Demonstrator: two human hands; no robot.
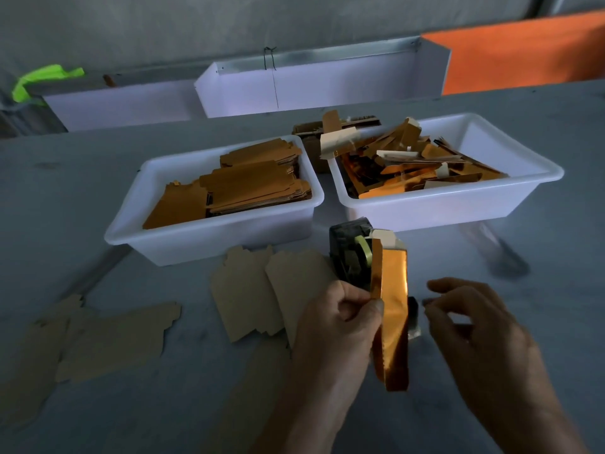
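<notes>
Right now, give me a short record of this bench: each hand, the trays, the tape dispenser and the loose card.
left hand: pinches gold carton, upright
right hand: beside carton, loosely curled, nothing seen held
left tray: stacked flat gold blanks
right tray: jumbled gold pieces
tape dispenser: behind carton
brown blanks: flat on table

wall: grey [163, 24] | table: grey, dimly lit [65, 191] | back: white troughs [304, 90] | far right: orange panel [523, 54]

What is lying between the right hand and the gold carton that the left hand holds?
In the head view, a small dark shiny object lies between the right hand and the gold carton; it is too blurred to identify.
</notes>
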